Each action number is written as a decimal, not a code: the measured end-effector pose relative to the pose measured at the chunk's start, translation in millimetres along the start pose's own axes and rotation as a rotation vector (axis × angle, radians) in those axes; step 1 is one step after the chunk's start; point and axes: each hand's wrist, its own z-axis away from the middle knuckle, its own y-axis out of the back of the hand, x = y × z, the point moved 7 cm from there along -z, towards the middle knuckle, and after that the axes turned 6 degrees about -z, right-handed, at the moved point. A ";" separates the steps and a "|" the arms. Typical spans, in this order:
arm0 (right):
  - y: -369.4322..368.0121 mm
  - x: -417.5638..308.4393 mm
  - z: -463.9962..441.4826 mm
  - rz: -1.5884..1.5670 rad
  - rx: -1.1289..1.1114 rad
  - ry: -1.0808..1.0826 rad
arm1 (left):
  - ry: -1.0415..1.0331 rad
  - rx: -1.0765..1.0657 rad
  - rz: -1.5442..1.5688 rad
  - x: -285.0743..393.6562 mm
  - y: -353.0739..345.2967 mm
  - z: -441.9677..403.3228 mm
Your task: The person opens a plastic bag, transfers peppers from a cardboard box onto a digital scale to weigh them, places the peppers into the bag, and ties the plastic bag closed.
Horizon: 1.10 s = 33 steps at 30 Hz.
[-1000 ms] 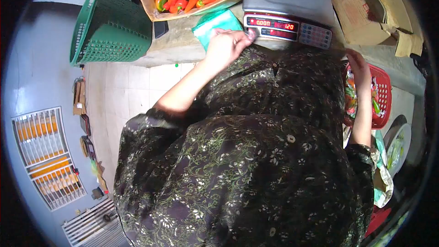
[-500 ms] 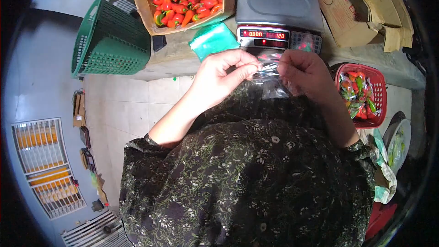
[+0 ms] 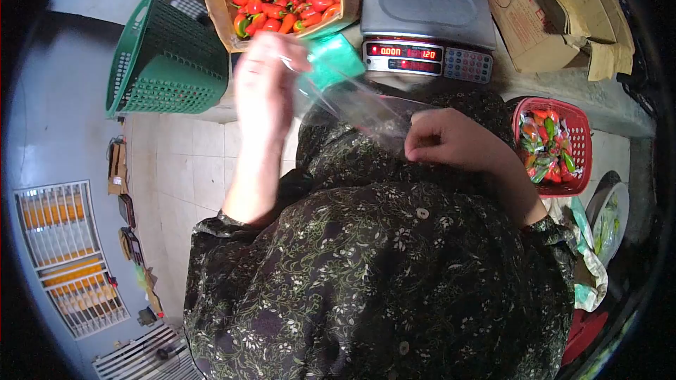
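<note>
A clear plastic bag (image 3: 362, 109) stretches slantwise between my two hands, above my lap. My left hand (image 3: 271, 67), smeared by motion, is up by the box of peppers and appears to grip the bag's upper end. At the lower end, my right hand (image 3: 451, 139) has its fingers closed on the bag. Beyond the bag, a green plastic packet (image 3: 334, 61) lies partly behind the film. A digital scale (image 3: 428, 17) stands ahead with a bare metal pan and lit red digits.
Red peppers (image 3: 285, 0) fill an open cardboard box (image 3: 218, 0). Left of it leans a green basket (image 3: 172, 63). At right are a red basket (image 3: 581, 144) with bagged peppers (image 3: 549, 144), a cardboard carton (image 3: 524, 21) and a plate (image 3: 611, 218).
My left hand has swung left and up toward the pepper box, while my right hand has dropped slightly. The plastic bag, bunched between them before, is now drawn out long.
</note>
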 end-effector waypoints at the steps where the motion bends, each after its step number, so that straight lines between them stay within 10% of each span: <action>1: 1.2 8.4 1.6 0.056 0.030 0.105 | -0.042 0.022 0.016 9.2 13.1 -7.6; 8: 51.3 36.6 16.2 -0.624 0.798 -0.046 | 0.029 0.233 -0.055 -31.5 69.0 -14.0; 11: 52.8 30.6 13.2 -0.550 0.824 -0.225 | -0.273 0.304 -0.875 -36.7 44.5 0.3; 16: 25.8 0.2 -24.1 -0.292 0.516 -0.012 | -0.216 -0.529 -0.806 -4.3 -85.4 25.3; 19: 19.4 -1.5 -29.3 -0.353 0.412 -0.007 | 0.028 -0.540 -0.839 -11.2 -81.6 14.4; 21: 26.3 6.6 -12.6 -0.299 0.275 -0.165 | -0.219 -0.370 -0.860 -2.0 -59.0 6.1; 26: 52.4 23.0 -1.3 -0.495 0.638 0.017 | 0.135 -0.515 -0.705 -35.3 -39.8 15.8; 33: 25.7 -4.7 -19.4 -0.610 0.494 -0.032 | 0.265 -0.462 0.130 -22.5 -91.9 4.7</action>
